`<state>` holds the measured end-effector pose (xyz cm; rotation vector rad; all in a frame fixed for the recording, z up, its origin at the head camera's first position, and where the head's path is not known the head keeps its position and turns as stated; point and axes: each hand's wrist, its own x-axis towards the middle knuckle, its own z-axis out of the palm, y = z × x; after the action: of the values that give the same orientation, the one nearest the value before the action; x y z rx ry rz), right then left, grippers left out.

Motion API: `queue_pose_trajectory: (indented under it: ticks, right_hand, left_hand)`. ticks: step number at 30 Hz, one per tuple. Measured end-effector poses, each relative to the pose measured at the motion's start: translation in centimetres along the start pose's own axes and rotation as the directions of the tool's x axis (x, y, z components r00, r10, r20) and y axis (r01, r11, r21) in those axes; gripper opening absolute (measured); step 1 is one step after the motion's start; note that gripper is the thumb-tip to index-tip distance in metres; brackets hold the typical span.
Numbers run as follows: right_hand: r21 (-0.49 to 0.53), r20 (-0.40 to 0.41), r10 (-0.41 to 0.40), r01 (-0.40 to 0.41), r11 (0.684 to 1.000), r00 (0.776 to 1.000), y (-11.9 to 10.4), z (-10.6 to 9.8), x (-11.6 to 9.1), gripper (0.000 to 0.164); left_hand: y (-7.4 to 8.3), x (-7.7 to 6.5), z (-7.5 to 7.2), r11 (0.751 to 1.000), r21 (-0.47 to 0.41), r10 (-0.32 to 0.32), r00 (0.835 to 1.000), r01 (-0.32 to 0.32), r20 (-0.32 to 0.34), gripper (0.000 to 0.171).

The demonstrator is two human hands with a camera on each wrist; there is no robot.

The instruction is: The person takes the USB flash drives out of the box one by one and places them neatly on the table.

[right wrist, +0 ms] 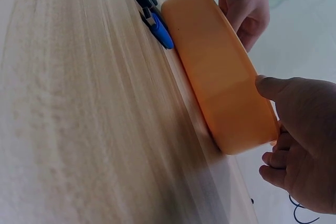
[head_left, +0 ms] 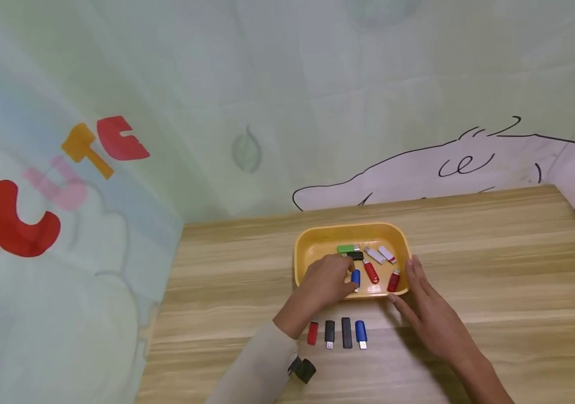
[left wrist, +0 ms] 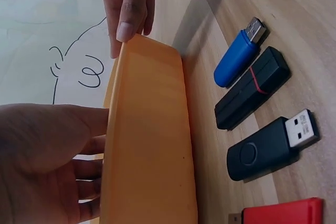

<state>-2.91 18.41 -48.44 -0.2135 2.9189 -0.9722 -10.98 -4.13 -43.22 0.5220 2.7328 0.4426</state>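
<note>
A yellow plastic tray (head_left: 312, 235) holds several USB flash drives. My left hand (head_left: 325, 280) reaches over its front wall, thumb and fingertips at the two ends of a blue USB flash drive (head_left: 355, 277), pinching it. In the left wrist view that hand's fingertips are hidden behind the tray's wall. My right hand (head_left: 436, 320) rests against the tray's front right corner, thumb at the front rim and straight fingers along the right side. Also inside lie a green drive (head_left: 346, 248), a black drive (head_left: 355, 255), two white drives and two red ones.
In front of the tray, a row on the wooden table (head_left: 226, 280) has a red drive (head_left: 313, 333), a black drive with its plug bare (head_left: 330, 332), a long black drive (head_left: 346, 333) and a blue drive (head_left: 361, 332). A printed curtain (head_left: 267, 112) hangs behind.
</note>
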Motion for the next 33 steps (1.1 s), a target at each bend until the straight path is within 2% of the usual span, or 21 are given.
queue_pose_trajectory:
  ticks: [8,13,26,33]
  right_hand:
    - [0.007,0.013,0.002,-0.002,1.000,1.000,-0.1,0.1,0.1,0.087]
    - [0.000,0.006,-0.004,0.004,1.000,1.000,-0.1,-0.1,0.1,0.087]
    - [0.004,0.004,-0.012,0.012,1.000,1.000,0.1,-0.1,-0.1,0.086]
    - [0.006,0.000,-0.018,0.018,1.000,1.000,0.1,-0.2,-0.1,0.086]
  left_hand:
    - [0.1,0.9,0.3,0.998,0.061,0.004,0.998,-0.008,0.061,0.033]
    - [0.4,1.3,0.5,0.995,0.093,0.025,0.998,-0.030,0.058,0.036]
    - [0.8,1.8,1.1,0.984,0.173,0.039,0.999,-0.045,0.033,0.029]
    - [1.2,2.2,1.5,0.979,0.202,0.018,0.999,-0.024,0.030,0.030]
